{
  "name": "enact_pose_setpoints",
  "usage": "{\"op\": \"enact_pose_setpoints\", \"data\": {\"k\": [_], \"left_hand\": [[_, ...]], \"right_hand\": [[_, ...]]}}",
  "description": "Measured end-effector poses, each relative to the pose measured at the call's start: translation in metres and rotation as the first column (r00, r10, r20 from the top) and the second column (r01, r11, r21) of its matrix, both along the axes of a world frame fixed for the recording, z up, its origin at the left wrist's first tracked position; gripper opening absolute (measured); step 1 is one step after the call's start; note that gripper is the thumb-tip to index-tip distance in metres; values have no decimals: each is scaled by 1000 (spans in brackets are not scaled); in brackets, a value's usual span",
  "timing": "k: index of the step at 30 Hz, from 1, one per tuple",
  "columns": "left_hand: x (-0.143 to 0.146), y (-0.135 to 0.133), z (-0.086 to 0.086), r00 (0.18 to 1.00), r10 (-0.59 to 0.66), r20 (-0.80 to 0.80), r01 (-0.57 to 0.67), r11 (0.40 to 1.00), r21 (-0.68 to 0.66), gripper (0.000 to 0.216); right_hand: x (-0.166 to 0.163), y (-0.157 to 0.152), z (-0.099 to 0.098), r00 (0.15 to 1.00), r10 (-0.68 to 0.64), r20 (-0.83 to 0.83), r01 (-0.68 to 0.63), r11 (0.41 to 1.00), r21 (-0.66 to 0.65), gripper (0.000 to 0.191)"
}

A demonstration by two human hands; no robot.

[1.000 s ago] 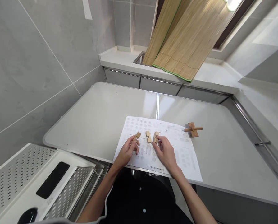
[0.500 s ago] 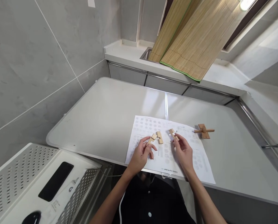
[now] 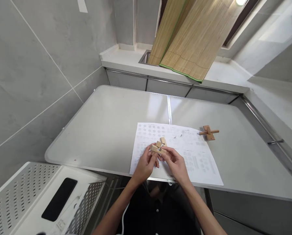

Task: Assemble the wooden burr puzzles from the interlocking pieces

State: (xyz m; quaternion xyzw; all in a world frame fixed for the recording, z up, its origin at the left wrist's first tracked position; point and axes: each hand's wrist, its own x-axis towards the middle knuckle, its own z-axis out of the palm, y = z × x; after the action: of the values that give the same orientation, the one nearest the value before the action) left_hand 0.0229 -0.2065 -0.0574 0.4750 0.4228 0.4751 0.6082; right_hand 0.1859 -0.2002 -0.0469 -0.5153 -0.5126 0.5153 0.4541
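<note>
My left hand [image 3: 144, 164] and my right hand [image 3: 175, 164] meet over a printed instruction sheet [image 3: 197, 160] on the grey table [image 3: 106, 127]. Between their fingertips they hold small notched wooden puzzle pieces [image 3: 158, 147], pressed together into one cluster just above the paper. I cannot tell how many pieces are in the cluster. An assembled wooden cross piece [image 3: 208, 132] lies on the table beyond the sheet's far right corner, away from both hands.
A rolled bamboo mat [image 3: 185, 39] leans over a sink on the back counter. A white perforated appliance with a black panel [image 3: 45, 202] stands at the lower left. Grey tiled walls close the left side; a metal rail [image 3: 275, 142] runs along the right.
My hands, each holding a separate wooden piece apart over the sheet, have come together, and the pieces are now joined in one cluster between the fingers.
</note>
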Motion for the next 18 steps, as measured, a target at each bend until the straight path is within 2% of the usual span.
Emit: {"op": "enact_pose_setpoints", "data": {"k": [5, 9, 14, 18], "left_hand": [[1, 0, 10, 999, -25, -27, 24, 1000, -13, 72], [2, 1, 13, 997, -52, -61, 50, 998, -28, 73], [3, 2, 14, 995, -29, -90, 25, 999, -45, 78], [3, 2, 14, 996, -30, -79, 27, 999, -39, 81]], "right_hand": [[10, 5, 6, 998, 19, 55, -21, 999, 43, 36], [11, 4, 8, 995, -24, 98, 13, 994, 112, 30], [0, 2, 0, 993, -103, 65, 93, 985, 148, 30], [-5, 4, -3, 992, -123, 7, 121, 987, 107, 33]]}}
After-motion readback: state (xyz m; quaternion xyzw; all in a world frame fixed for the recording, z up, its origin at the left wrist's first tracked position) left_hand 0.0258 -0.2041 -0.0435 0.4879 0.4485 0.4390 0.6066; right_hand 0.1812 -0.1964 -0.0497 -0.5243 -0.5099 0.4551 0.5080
